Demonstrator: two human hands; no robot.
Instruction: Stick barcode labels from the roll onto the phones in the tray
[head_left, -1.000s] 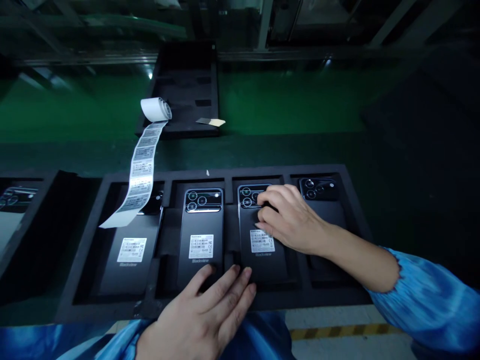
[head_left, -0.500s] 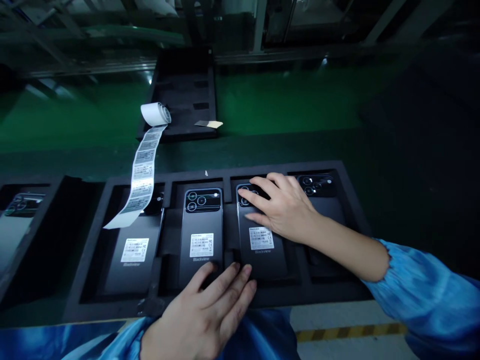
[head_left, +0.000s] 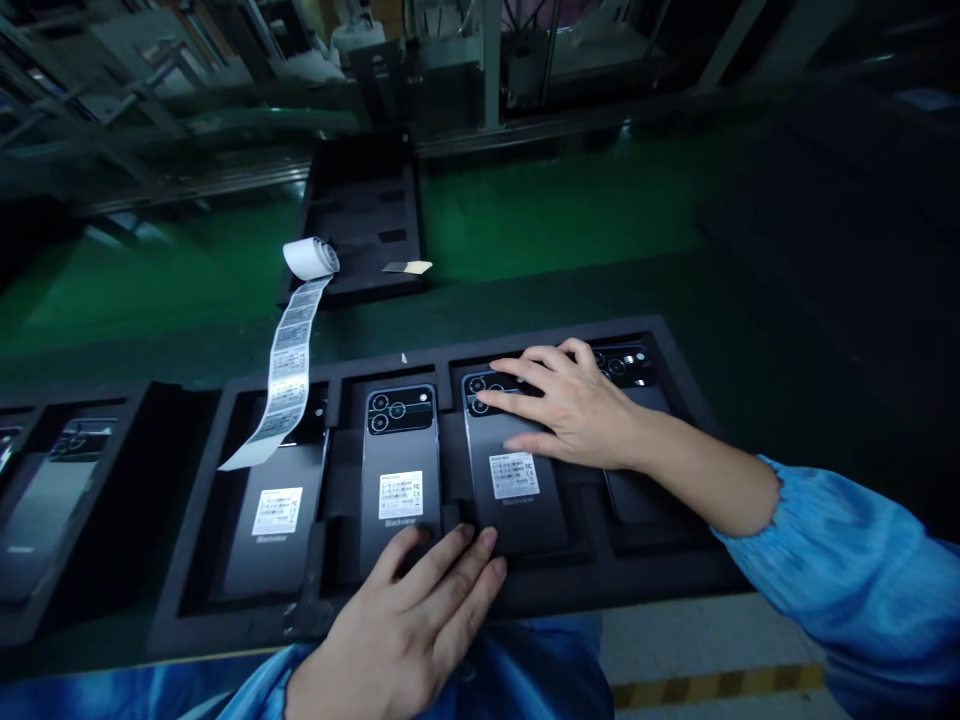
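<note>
Several dark phones lie back side up in a black foam tray. My right hand (head_left: pixel 570 405) rests over the third phone (head_left: pixel 517 520), its fingers spread across the camera block and the thumb just above the white label (head_left: pixel 514 477). My left hand (head_left: pixel 420 610) lies palm down at the tray's (head_left: pixel 540 585) front edge, fingers stretched out, close to the lower end of the second phone (head_left: pixel 401 450). That phone and the leftmost phone (head_left: pixel 274 545) each carry a white label. On the far right, a phone (head_left: pixel 630 440) is partly covered by my right hand and forearm.
A roll of labels (head_left: pixel 309 258) stands on a second black tray (head_left: pixel 360 220) behind, its strip hanging over the leftmost phone. A small blade-like piece (head_left: pixel 409 267) lies on that tray's edge. Another phone tray (head_left: pixel 112 500) sits at the left. The bench surface (head_left: pixel 510 200) is green.
My view has shifted slightly, bringing more of the left tray into sight. My right hand has shifted a little on the third phone; my left hand stays at the front edge.
</note>
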